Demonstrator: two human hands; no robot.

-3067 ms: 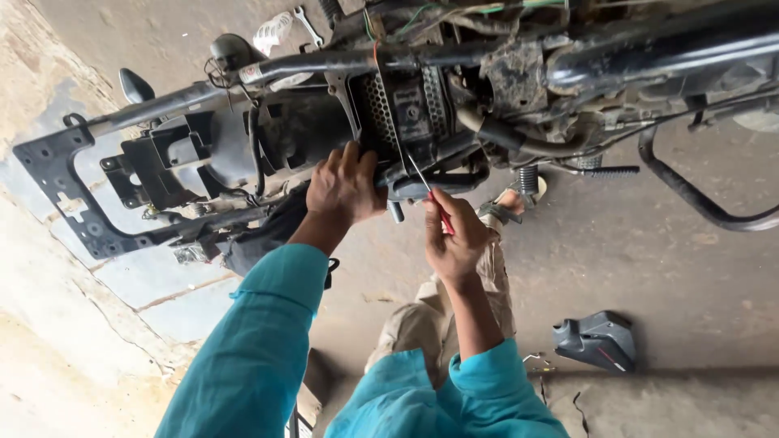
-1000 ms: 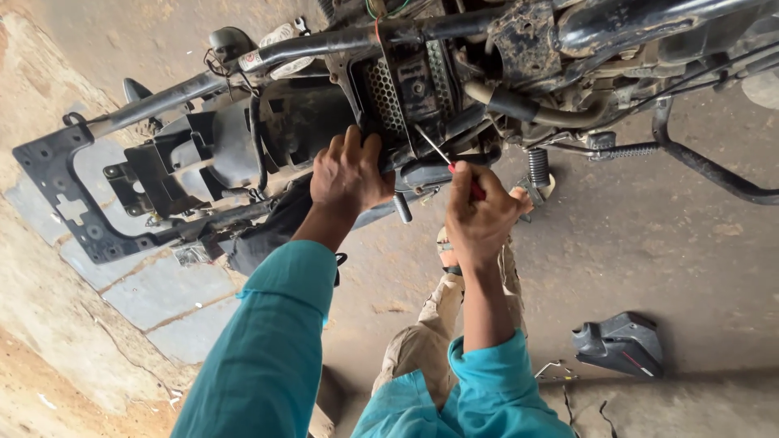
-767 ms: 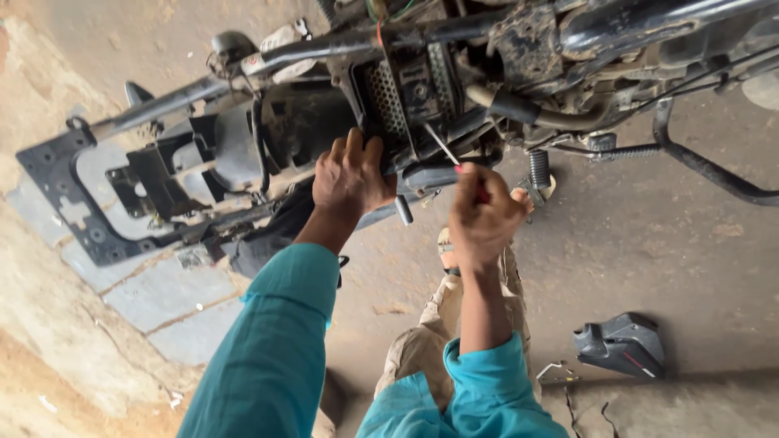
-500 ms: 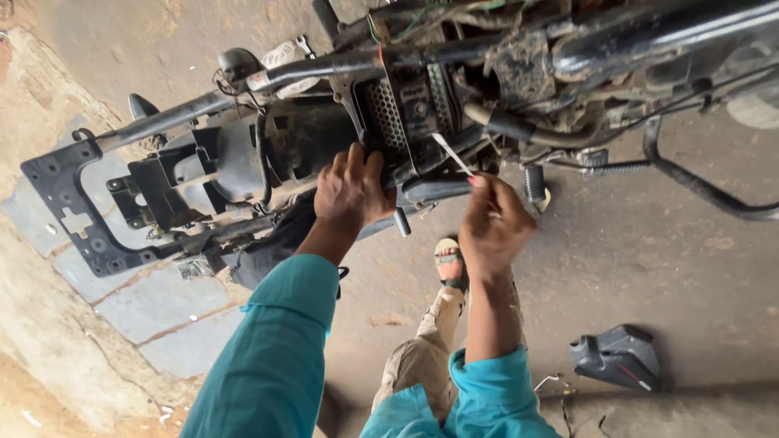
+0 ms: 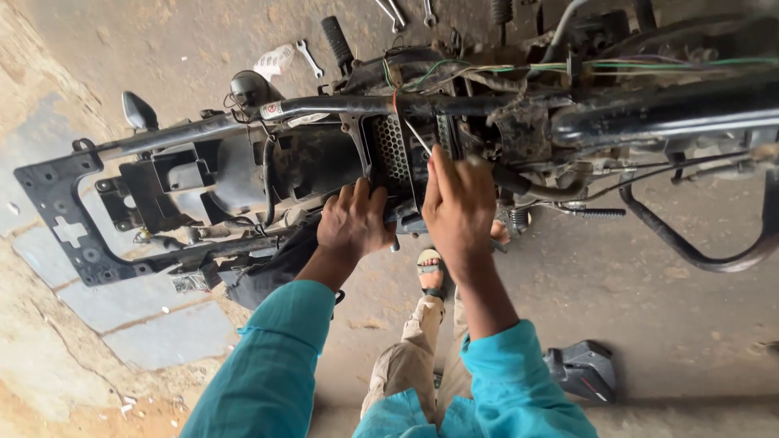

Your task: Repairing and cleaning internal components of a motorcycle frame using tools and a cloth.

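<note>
Your right hand (image 5: 459, 212) has moved up to the bike frame (image 5: 341, 106) and no longer shows the thin tool; I cannot tell if it holds anything. At nine o'clock from it, your left hand (image 5: 354, 224) grips the frame's lower bar.

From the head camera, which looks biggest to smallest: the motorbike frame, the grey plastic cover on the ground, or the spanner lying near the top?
1. Motorbike frame, by far.
2. Grey plastic cover.
3. Spanner, though it lies farther from the camera, so it looks smaller than it is.

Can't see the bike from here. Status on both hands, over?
Left hand gripping frame under perforated panel. Right hand flat against that panel; tool not visible. Loose wires above, spanners on floor.
</note>
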